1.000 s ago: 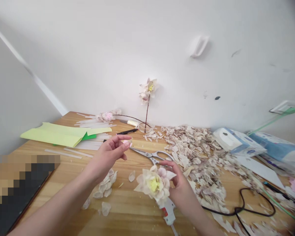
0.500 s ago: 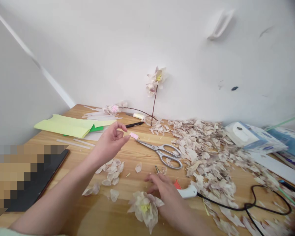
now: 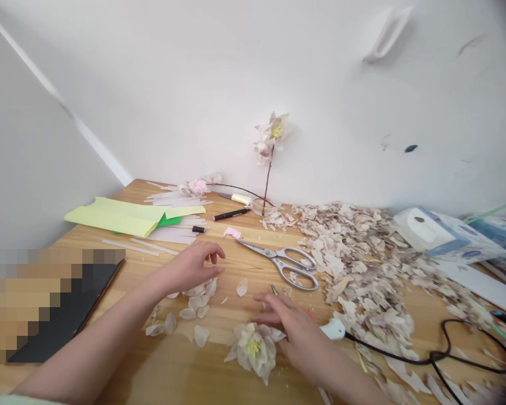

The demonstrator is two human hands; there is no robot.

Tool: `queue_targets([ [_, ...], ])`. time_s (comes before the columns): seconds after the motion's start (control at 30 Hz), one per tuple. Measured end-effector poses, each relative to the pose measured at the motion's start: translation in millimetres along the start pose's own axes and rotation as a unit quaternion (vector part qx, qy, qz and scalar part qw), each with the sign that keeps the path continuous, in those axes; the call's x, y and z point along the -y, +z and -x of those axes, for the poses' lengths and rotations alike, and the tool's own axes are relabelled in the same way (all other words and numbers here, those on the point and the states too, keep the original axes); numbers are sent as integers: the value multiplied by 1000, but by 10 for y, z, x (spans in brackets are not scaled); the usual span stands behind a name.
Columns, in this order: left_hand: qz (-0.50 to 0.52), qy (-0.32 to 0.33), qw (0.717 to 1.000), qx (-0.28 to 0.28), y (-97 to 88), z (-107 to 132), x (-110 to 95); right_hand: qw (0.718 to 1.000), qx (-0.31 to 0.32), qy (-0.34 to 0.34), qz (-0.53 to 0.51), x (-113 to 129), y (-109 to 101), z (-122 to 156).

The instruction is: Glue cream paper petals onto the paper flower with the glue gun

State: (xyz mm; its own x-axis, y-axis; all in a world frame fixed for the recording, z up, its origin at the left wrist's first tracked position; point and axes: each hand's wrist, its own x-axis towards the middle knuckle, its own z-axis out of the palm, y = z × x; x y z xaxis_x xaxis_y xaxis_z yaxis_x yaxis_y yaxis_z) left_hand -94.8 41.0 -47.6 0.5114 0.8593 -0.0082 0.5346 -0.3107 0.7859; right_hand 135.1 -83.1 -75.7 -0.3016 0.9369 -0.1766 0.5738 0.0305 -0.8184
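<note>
The left hand [image 3: 195, 263], half-curled and apparently empty, has left the pink scrap [image 3: 232, 233] for the petals [image 3: 200, 302] left of the scissors [image 3: 278, 261], while the right hand [image 3: 290, 325], grip unclear, covers the glue gun [image 3: 334, 329], leaving the yellow-centred flower [image 3: 255, 351] seemingly unheld on the scissors' near side.

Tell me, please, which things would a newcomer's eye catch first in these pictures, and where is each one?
Probably first the big heap of dry petals, spread over the right side of the wooden desk. Next may come the upright flower spray at the back, before the white wall. Nearer, a pale yellow-centred flower lies in front, beside the right hand.
</note>
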Motion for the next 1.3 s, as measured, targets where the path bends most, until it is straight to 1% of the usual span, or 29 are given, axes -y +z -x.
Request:
queue_targets([
  [0.07,-1,2,1000,3,89,-38,7,999,-7,-21,27,5,-106,28],
  [0.13,-6,3,1000,10,151,-82,-10,997,-35,-28,56,12,-226,54],
  [0.2,-9,12,999,30,185,-138,-50,996,-64,-16,62,18,-330,68],
  [0.27,-10,27,998,61,206,-204,-98,995,-88,1,49,23,-394,67],
  [0.37,-22,37,994,100,264,-305,-145,993,-116,20,22,24,-419,39],
  [0.5,-56,18,989,134,375,-389,-139,990,-136,44,9,7,-425,-5],
  [0.57,-75,12,985,153,364,-406,-134,988,-146,46,14,-13,-439,-19],
  [0.6,-84,12,984,155,324,-405,-136,987,-153,47,19,-26,-445,-23],
  [0.67,-101,14,985,142,183,-377,-138,985,-164,54,32,-47,-451,-29],
  [0.73,-120,10,985,119,0,-302,-123,984,-160,63,48,-58,-446,-37],
  [0.8,-138,1,983,124,-156,-186,-71,985,-147,66,58,-51,-432,-48],
  [0.87,-152,-15,978,141,-240,-59,21,987,-130,70,55,-35,-416,-63],
  [0.97,-164,-35,976,140,-236,66,186,989,-116,78,38,-18,-397,-85],
  [1.07,-167,-42,980,105,-183,80,302,989,-116,80,36,-30,-391,-95],
  [1.2,-163,-36,985,50,-141,74,310,988,-128,84,30,-47,-372,-101],
  [1.27,-160,-23,986,47,-117,102,278,987,-133,82,26,-40,-350,-110],
  [1.3,-157,-8,986,59,-99,120,262,987,-134,80,26,-34,-337,-116],
])
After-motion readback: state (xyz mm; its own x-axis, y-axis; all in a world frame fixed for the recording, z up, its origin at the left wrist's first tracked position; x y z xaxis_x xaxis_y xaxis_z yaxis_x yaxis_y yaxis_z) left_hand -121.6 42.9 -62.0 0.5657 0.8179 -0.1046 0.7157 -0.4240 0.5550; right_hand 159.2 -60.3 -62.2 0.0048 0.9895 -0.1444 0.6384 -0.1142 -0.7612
